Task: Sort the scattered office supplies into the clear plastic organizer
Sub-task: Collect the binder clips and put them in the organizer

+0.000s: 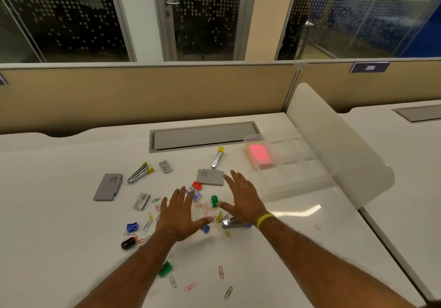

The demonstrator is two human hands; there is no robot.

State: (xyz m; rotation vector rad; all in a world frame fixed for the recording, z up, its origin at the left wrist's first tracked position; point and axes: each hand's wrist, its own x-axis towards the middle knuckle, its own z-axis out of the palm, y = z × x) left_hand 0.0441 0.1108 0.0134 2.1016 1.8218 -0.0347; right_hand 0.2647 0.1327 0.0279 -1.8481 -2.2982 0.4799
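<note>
Office supplies lie scattered on the white desk (59,212): coloured paper clips (220,272), a green sharpener (214,201), a red one (197,185), a blue one (132,227), a grey flat box (211,177), another grey case (108,186), staple boxes (141,201) and metal staple removers (139,173). The clear plastic organizer (286,155) stands at the right back with a pink pad (260,156) in its near-left compartment. My left hand (177,217) and my right hand (241,198) hover over the pile, fingers spread, holding nothing.
A grey cable hatch (202,137) sits in the desk behind the pile. A white curved divider (338,145) bounds the desk on the right, a tan partition (143,93) at the back. A small stapler (235,223) lies under my right wrist.
</note>
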